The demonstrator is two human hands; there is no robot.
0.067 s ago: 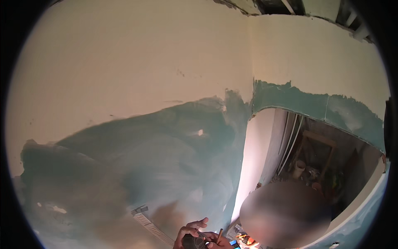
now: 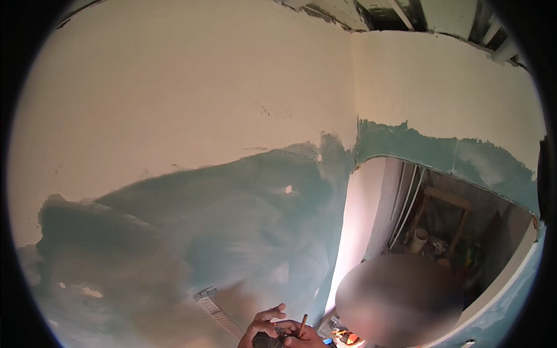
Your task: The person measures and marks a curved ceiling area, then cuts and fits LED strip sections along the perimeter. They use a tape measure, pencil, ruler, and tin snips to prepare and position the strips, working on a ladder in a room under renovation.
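At the bottom edge, my left hand (image 2: 262, 328) curls around a dark, rounded object (image 2: 267, 341) with thin pale lines on it; its kind cannot be made out. One finger of that hand is raised. Close against it, my right hand (image 2: 304, 335) has a thin orange-brown pencil (image 2: 303, 325) sticking up from between its fingers. The right fingertips meet the dark object's near side. Both forearms are cut off by the lower edge.
A pale slotted strip (image 2: 217, 315) slants against the green and cream wall (image 2: 232, 209) left of my hands. To the right is a person (image 2: 400, 298), blurred. Beyond an opening stand a white bucket (image 2: 418, 239) and a wooden frame (image 2: 447, 197). Bright clutter (image 2: 346, 337) lies low.
The view has shifted slightly, so the wall sits a little lower and farther right. My hands have drawn closer together, and more of the pencil shows. Less of the dark object is visible.
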